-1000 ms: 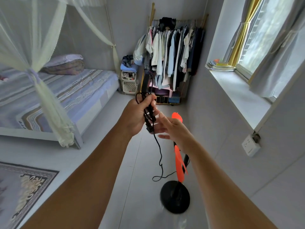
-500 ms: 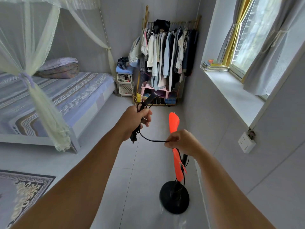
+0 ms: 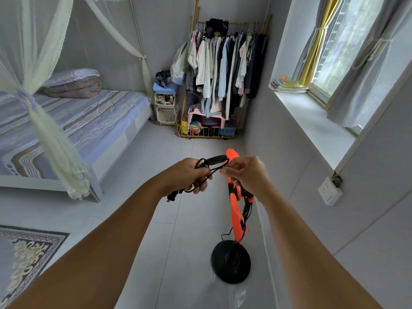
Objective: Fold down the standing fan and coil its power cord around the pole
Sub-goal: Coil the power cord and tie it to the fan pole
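The fan (image 3: pixel 236 210) stands on the floor at the right, near the wall, its orange blades folded along the pole above a round black base (image 3: pixel 230 260); the pole is mostly hidden behind the blades. Its black cord (image 3: pixel 214 167) is gathered in loops between both hands. The left hand (image 3: pixel 189 175) is closed around the loops, the plug (image 3: pixel 172 196) sticking out below it. The right hand (image 3: pixel 247 172) pinches the cord with its fingers narrow. No writing can be read. Far off, a wire basket (image 3: pixel 207 131) under the clothes rack (image 3: pixel 225 63) holds a ball and other things too small to tell.
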Motion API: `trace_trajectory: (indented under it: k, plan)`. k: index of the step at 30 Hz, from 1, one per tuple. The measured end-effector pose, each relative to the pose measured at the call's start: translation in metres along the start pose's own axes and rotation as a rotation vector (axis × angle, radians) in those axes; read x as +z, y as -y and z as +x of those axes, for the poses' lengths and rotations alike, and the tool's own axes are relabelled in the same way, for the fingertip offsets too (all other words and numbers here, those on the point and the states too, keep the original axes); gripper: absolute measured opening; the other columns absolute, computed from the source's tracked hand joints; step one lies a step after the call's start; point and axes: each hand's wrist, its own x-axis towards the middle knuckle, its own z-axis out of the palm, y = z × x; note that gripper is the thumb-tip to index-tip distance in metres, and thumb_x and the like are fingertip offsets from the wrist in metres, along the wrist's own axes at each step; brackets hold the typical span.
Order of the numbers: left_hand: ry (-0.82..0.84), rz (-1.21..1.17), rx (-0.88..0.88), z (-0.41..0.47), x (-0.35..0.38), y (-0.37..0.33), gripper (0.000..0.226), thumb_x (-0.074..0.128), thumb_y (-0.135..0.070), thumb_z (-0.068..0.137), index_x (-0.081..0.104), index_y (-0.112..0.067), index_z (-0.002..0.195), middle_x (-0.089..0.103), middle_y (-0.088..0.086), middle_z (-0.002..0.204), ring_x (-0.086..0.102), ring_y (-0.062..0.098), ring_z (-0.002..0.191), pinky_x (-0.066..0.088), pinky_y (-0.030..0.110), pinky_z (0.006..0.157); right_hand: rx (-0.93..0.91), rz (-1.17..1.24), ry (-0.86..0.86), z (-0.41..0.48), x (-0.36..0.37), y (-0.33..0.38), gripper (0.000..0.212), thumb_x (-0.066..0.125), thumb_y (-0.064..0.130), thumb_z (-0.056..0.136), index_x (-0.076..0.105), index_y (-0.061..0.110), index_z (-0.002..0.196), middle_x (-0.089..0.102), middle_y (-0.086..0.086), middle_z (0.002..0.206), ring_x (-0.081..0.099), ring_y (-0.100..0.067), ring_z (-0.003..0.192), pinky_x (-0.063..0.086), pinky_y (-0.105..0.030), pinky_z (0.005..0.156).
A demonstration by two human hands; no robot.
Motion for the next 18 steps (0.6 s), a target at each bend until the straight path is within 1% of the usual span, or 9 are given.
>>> trace_trajectory:
  k: [4,6,8,9,11,13,14,16,18]
  plan:
    - [-0.011,0.050,0.021,0.006,-0.006,-0.001,0.033,0.048,-0.039,0.099,0.064,-0.012,0.091,0.053,-0.006,0.052,0.043,0.006,0.044,0.035,0.017,0.044,-0.023,-0.168,-0.039,0.013,-0.003,0.002,0.020,0.079,0.039,0.076,0.072,0.020,0.071,0.062,0.005,0.058,0.053,-0.004,0.047,0.045,-0.020,0.051]
    - [-0.020,0.074,0.056,0.008,-0.007,0.000,0.026,0.058,-0.035,0.095,0.067,-0.012,0.088,0.049,-0.006,0.050,0.040,0.004,0.043,0.034,0.015,0.043,-0.042,-0.235,-0.027,0.015,-0.003,0.002,0.025,0.077,0.045,0.075,0.067,0.024,0.065,0.061,0.007,0.057,0.052,-0.004,0.048,0.042,-0.017,0.050]
    - [-0.051,0.043,0.089,0.010,-0.006,0.004,0.023,0.060,-0.028,0.095,0.069,-0.008,0.087,0.046,-0.006,0.050,0.038,0.004,0.043,0.033,0.014,0.043,-0.059,-0.212,0.014,0.014,-0.003,0.001,0.026,0.075,0.043,0.078,0.065,0.024,0.063,0.061,0.008,0.057,0.051,0.000,0.044,0.036,-0.008,0.045]
    - [-0.075,0.004,0.099,0.011,-0.006,0.006,0.024,0.059,-0.026,0.095,0.070,-0.007,0.088,0.044,-0.005,0.050,0.036,0.004,0.043,0.031,0.015,0.043,-0.057,-0.165,0.043,0.012,-0.004,0.000,0.025,0.074,0.039,0.080,0.065,0.023,0.064,0.061,0.008,0.058,0.051,0.003,0.041,0.035,-0.007,0.044]
    - [-0.138,-0.135,0.103,0.016,-0.005,0.012,0.026,0.056,-0.026,0.097,0.069,-0.005,0.090,0.041,-0.005,0.049,0.033,0.006,0.043,0.029,0.017,0.043,-0.025,-0.077,0.094,0.008,-0.005,-0.006,0.025,0.073,0.032,0.084,0.065,0.021,0.063,0.061,0.009,0.056,0.050,0.005,0.038,0.034,-0.005,0.041]
    - [-0.219,-0.362,0.096,0.021,-0.005,0.019,0.026,0.052,-0.023,0.099,0.066,-0.004,0.090,0.038,-0.004,0.049,0.030,0.006,0.042,0.027,0.017,0.041,0.023,-0.048,0.147,0.003,-0.007,-0.014,0.027,0.070,0.026,0.086,0.064,0.021,0.061,0.060,0.012,0.051,0.050,0.005,0.038,0.033,-0.004,0.040]
    - [-0.263,-0.494,0.086,0.025,-0.006,0.022,0.025,0.051,-0.022,0.100,0.064,-0.004,0.090,0.037,-0.004,0.049,0.030,0.006,0.041,0.027,0.017,0.040,0.046,-0.037,0.181,0.002,-0.007,-0.018,0.026,0.069,0.024,0.087,0.065,0.021,0.062,0.061,0.012,0.054,0.051,0.006,0.040,0.033,-0.003,0.042]
    - [-0.334,-0.695,0.058,0.030,-0.005,0.026,0.024,0.048,-0.023,0.101,0.061,-0.005,0.090,0.040,-0.003,0.052,0.034,0.008,0.043,0.032,0.018,0.042,0.093,0.015,0.245,0.003,-0.009,-0.022,0.017,0.065,0.021,0.090,0.071,0.017,0.075,0.067,0.008,0.066,0.055,0.008,0.047,0.038,-0.004,0.051]
    - [-0.383,-0.801,0.011,0.035,0.001,0.025,0.024,0.047,-0.025,0.102,0.059,-0.008,0.090,0.054,0.001,0.061,0.049,0.012,0.051,0.044,0.021,0.052,0.109,0.074,0.287,0.007,-0.010,-0.025,0.017,0.060,0.021,0.094,0.075,0.014,0.090,0.071,0.005,0.076,0.063,0.006,0.063,0.049,-0.014,0.068]
